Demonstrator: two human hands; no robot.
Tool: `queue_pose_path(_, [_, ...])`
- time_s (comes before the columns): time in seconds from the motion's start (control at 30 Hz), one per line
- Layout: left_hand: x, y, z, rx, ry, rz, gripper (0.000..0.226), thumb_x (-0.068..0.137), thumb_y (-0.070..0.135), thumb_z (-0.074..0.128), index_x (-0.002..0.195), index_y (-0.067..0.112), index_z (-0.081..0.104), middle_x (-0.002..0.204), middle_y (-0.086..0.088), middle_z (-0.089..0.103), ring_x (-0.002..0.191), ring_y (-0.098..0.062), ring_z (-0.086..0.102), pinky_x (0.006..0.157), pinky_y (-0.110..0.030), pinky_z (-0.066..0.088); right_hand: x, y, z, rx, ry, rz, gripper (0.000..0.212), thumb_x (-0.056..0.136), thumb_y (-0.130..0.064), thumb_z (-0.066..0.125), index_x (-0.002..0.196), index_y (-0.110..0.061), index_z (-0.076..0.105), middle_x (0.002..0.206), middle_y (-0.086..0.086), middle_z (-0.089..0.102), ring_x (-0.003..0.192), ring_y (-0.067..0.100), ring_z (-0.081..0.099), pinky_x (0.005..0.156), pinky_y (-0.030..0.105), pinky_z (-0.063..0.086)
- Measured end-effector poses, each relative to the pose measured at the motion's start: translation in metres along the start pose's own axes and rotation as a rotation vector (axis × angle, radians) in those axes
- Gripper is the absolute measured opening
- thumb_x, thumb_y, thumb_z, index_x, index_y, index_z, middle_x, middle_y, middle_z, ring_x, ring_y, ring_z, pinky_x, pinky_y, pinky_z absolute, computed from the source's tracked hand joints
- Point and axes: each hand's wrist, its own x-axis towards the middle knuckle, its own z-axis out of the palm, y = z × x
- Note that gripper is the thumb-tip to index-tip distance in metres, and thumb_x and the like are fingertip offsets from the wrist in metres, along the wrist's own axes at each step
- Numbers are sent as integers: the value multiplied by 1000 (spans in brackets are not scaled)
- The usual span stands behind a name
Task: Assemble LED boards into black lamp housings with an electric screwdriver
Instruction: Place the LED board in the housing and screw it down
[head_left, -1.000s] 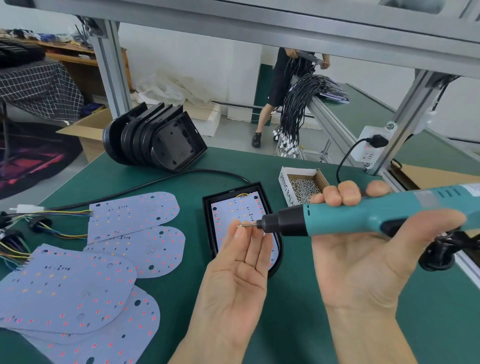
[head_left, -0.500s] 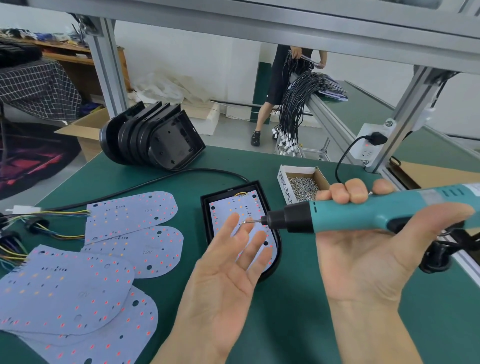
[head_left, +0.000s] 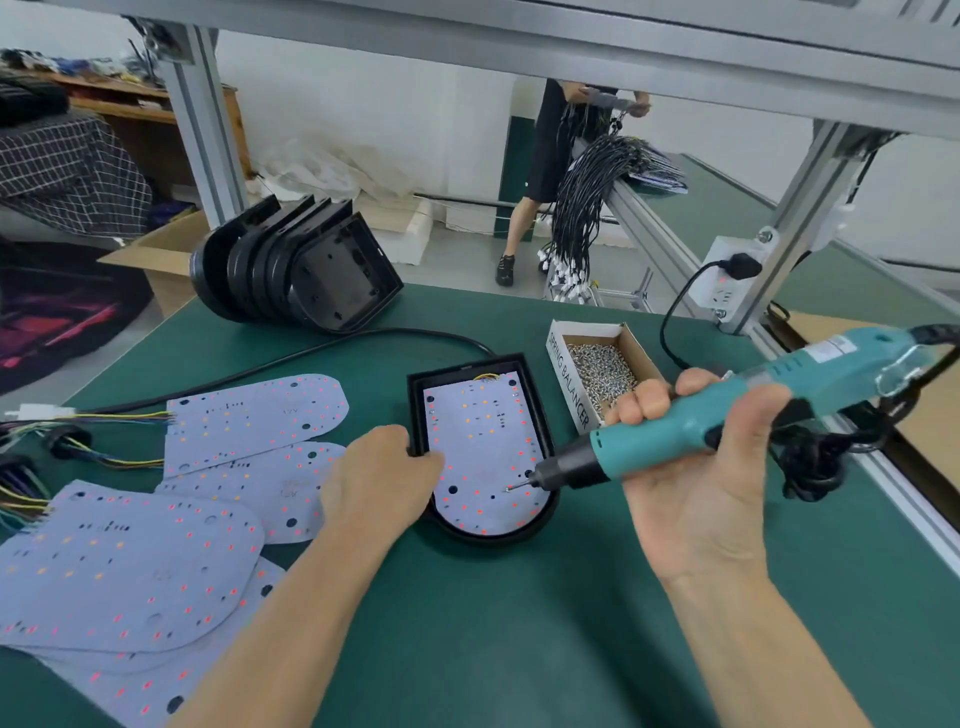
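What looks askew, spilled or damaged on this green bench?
Nothing serious stands out. The stack of black lamp housings lies toppled on its side at the bench's far edge, and the loose pale LED boards overlap in an untidy heap. The small cardboard box of silver screws shows no spill.

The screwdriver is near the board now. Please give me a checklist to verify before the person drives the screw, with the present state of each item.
1. Board lies inside the housing: ok.
2. Left hand holds the housing at its left edge: ok.
3. Right hand grips the screwdriver: ok.
4. Screw sits on the bit: ok.
5. Screw lined up with a board hole: cannot tell.
6. Screwdriver upright over the board: not ok, it is strongly tilted.
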Motion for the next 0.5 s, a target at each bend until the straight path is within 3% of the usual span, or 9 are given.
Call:
queue_pose_path(0.17, [0,5,11,-361,-4,-23,20,80,21,61,74,14,43,72,-3,54,72,-32,58,66,-45,55,4,7,-6,-52,28,25,68,48,-71,80,82,-22,48,72,-3,50,69,16,48,77,30,42])
queue_pose_path(0.27, [-3,9,13,-512,-100,-54,38,68,15,78,91,17,47,85,-1,62,75,-21,61,63,-37,52,5,10,-5,-58,40,31,70,48,-70,82,83,-20,48,72,-1,49,68,17,48,77,32,42])
queue_pose_path(0.37, [-3,9,13,-593,-138,-39,53,62,8,81,107,16,53,94,0,70,85,-18,67,77,-37,54,7,11,-5,-61,38,46,70,46,-69,83,83,-20,49,71,-1,50,68,17,49,76,31,44])
queue_pose_path(0.5, [-6,14,9,-568,-165,17,42,53,15,74,94,13,65,89,-1,73,85,-25,69,82,-46,55,11,12,-4,-63,15,66,66,48,-68,83,82,-21,51,71,-2,52,68,16,50,74,28,45])
